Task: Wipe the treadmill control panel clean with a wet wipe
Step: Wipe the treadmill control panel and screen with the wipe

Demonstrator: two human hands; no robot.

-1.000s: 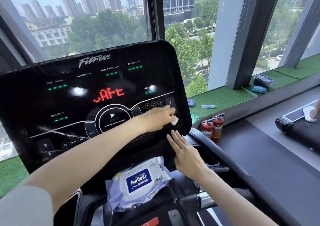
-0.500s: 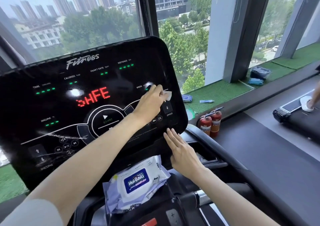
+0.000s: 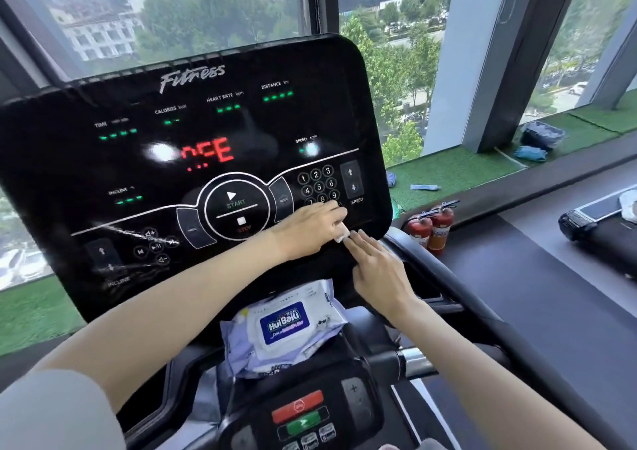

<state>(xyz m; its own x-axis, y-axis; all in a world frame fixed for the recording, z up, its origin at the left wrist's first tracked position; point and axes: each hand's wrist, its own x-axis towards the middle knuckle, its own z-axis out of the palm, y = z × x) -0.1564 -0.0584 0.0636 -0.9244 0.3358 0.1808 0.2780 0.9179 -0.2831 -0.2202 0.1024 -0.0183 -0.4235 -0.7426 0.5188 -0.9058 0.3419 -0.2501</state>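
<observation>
Starting at the left, the glossy black treadmill control panel (image 3: 86,173) showed whitish streaks (image 3: 138,239) at its seven o'clock, so that corner looked, by judgement, not yet wiped. Toward five o'clock on the panel, just under the number keypad (image 3: 319,184), the left hand (image 3: 306,229) pressed a small folded white wet wipe (image 3: 342,236) against the glass, its fingers closed down over the wipe with only a corner poking out. Just beside it, the right hand (image 3: 379,270) rested on the panel's lower edge, fingers straight and close together, holding nothing. The job seemed about midway: the right side under work, the streaked left apparently to come.

Writing read, left to right: "INCLINE", "TIME", "CALORIES", "Fitness" at twelve o'clock, "HEART RATE bpm", "START" and "STOP" in the centre, "DISTANCE km", digits 1 to 9, and "SPEED". The red display letters (image 3: 210,151) were partly lost in glare, ending in "FE". At six o'clock below the panel lay a soft lilac-and-white plastic pack of wipes (image 3: 286,329) labelled "HuiBaiLi". Two red fire extinguishers (image 3: 431,229) stood at three o'clock by the window.
</observation>
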